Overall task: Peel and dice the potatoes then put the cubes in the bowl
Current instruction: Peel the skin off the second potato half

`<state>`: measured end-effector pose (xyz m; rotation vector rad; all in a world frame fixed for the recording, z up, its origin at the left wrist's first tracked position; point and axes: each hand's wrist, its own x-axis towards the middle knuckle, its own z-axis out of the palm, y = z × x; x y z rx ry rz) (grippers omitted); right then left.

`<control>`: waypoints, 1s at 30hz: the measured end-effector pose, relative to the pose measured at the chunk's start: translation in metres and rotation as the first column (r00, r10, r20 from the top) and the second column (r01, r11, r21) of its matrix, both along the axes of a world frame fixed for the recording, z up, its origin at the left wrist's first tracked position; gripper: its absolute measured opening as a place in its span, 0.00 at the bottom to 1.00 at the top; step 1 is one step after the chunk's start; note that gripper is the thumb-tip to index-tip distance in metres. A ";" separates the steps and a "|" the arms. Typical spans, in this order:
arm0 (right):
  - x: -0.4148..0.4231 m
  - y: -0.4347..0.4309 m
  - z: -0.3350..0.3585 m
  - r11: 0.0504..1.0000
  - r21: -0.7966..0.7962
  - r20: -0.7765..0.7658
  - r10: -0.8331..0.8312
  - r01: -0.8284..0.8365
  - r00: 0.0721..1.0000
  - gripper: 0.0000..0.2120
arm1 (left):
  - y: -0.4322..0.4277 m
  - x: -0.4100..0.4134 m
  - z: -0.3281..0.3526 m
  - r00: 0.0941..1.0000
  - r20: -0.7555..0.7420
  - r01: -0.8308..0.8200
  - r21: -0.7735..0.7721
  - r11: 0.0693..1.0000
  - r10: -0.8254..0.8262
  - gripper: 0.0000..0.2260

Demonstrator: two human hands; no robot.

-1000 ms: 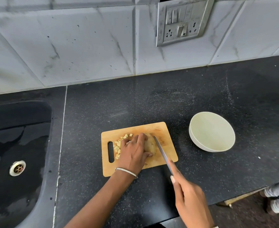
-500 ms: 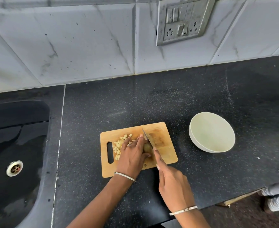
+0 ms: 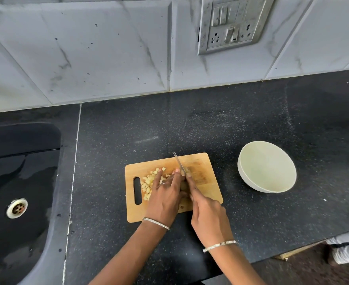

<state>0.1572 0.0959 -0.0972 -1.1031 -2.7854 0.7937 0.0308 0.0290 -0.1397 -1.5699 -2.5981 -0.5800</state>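
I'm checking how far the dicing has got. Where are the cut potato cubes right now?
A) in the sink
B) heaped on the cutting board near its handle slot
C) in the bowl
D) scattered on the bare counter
B: the cubes lie in a heap on the cutting board next to its handle slot, while the bowl shows nothing inside.

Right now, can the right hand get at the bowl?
Probably yes: the bowl sits just right of the board with bare counter between, though the right hand grips the knife.
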 end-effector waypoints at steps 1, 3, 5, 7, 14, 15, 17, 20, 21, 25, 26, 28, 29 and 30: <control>0.006 -0.002 0.001 1.000 -0.001 0.015 -0.006 0.006 1.000 0.33 | 0.000 0.000 -0.001 1.000 0.024 0.004 -0.011 1.000 -0.004 0.25; 0.017 -0.007 0.001 1.000 0.003 0.044 -0.010 0.010 0.999 0.34 | 0.000 -0.002 0.000 0.998 0.058 0.000 -0.010 1.000 0.000 0.25; 0.023 -0.010 -0.001 1.000 0.014 0.062 -0.018 0.017 0.998 0.35 | 0.000 -0.001 0.002 0.995 0.097 -0.011 -0.017 1.000 0.013 0.26; 0.023 -0.011 -0.002 0.999 0.043 0.093 -0.022 0.018 0.995 0.36 | 0.000 0.000 0.005 0.993 0.119 -0.010 -0.018 1.000 0.012 0.27; -0.009 0.002 -0.003 0.999 0.048 0.093 -0.025 0.020 0.995 0.35 | -0.001 -0.001 0.009 0.986 0.162 -0.020 -0.065 0.998 0.031 0.24; -0.010 0.002 -0.003 0.999 0.049 0.090 -0.018 0.014 0.996 0.35 | -0.001 0.000 0.011 0.988 0.153 -0.019 -0.087 0.996 0.032 0.23; -0.011 0.001 -0.002 0.999 0.040 0.070 -0.015 0.012 0.997 0.34 | 0.001 0.003 0.016 0.991 0.124 -0.028 -0.112 0.993 0.042 0.23; -0.006 0.000 0.000 0.999 0.030 0.084 -0.019 0.017 0.996 0.34 | 0.002 0.007 0.019 0.990 0.128 -0.038 -0.158 0.987 0.059 0.24; -0.002 -0.002 -0.001 0.999 0.031 0.105 -0.021 0.018 0.994 0.35 | 0.001 0.007 0.020 0.990 0.124 -0.041 -0.162 0.986 0.061 0.25; 0.019 -0.013 -0.006 0.998 0.054 0.149 -0.026 0.018 0.988 0.39 | 0.001 0.004 0.024 0.995 0.097 -0.005 -0.089 0.996 0.014 0.30; 0.022 -0.014 -0.008 0.998 0.064 0.153 -0.027 0.017 0.988 0.39 | 0.001 0.003 0.025 0.997 0.081 -0.011 -0.066 0.998 0.017 0.32; 0.024 -0.015 -0.011 0.995 0.094 0.160 -0.029 0.014 0.987 0.39 | 0.000 0.002 0.029 0.993 0.122 0.003 -0.034 0.999 0.002 0.32; 0.023 -0.016 -0.012 0.994 0.107 0.166 -0.026 0.008 0.986 0.40 | 0.000 0.002 0.031 0.984 0.176 0.002 -0.032 0.999 0.004 0.31; 0.022 -0.016 -0.012 0.994 0.112 0.170 -0.023 0.003 0.985 0.41 | 0.001 0.002 0.033 0.969 0.244 -0.013 -0.062 0.998 0.028 0.30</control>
